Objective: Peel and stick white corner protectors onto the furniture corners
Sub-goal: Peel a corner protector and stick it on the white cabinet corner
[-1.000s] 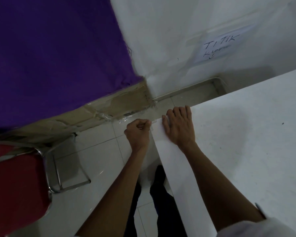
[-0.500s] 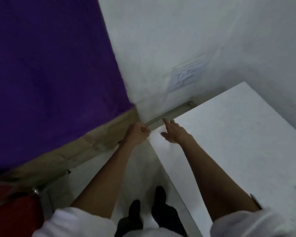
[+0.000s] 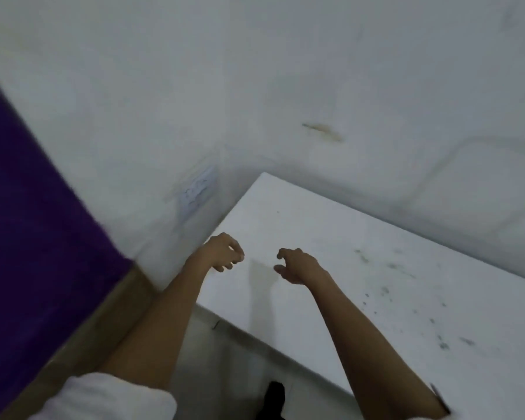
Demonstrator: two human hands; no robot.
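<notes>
Fingers [image 3: 238,255] of the left hand [image 3: 223,253] are hanging loosely curled above the near-left part of the white table [image 3: 361,298], gripping nothing that can be seen. The right hand [image 3: 299,266] is hovering near it over the same surface, its fingers [image 3: 282,253] likewise bent and relaxed, with nothing in them. The two hands are staying apart, and a faint shadow [image 3: 261,271] is falling on the table between them; whether either hand is touching the top cannot be told. A corner protector cannot be made out: the table's near-left corner is lying hidden behind the left forearm [image 3: 164,316], and the whole view is blurred. The table's far corner is sitting close to the white wall [image 3: 255,71], and dark specks are dotting its right half. A paper note [image 3: 199,189] is sticking to the wall just beyond the left hand, its writing too smeared to read, and a brownish streak [image 3: 323,131] is marking the wall higher up. Purple cloth [image 3: 28,222] is filling the left edge, with a tan strip [image 3: 82,334] running along its lower border. White sleeves [image 3: 109,395] are showing at the bottom of the view, and a dark shoe [image 3: 275,395] is standing on the floor between the arms.
</notes>
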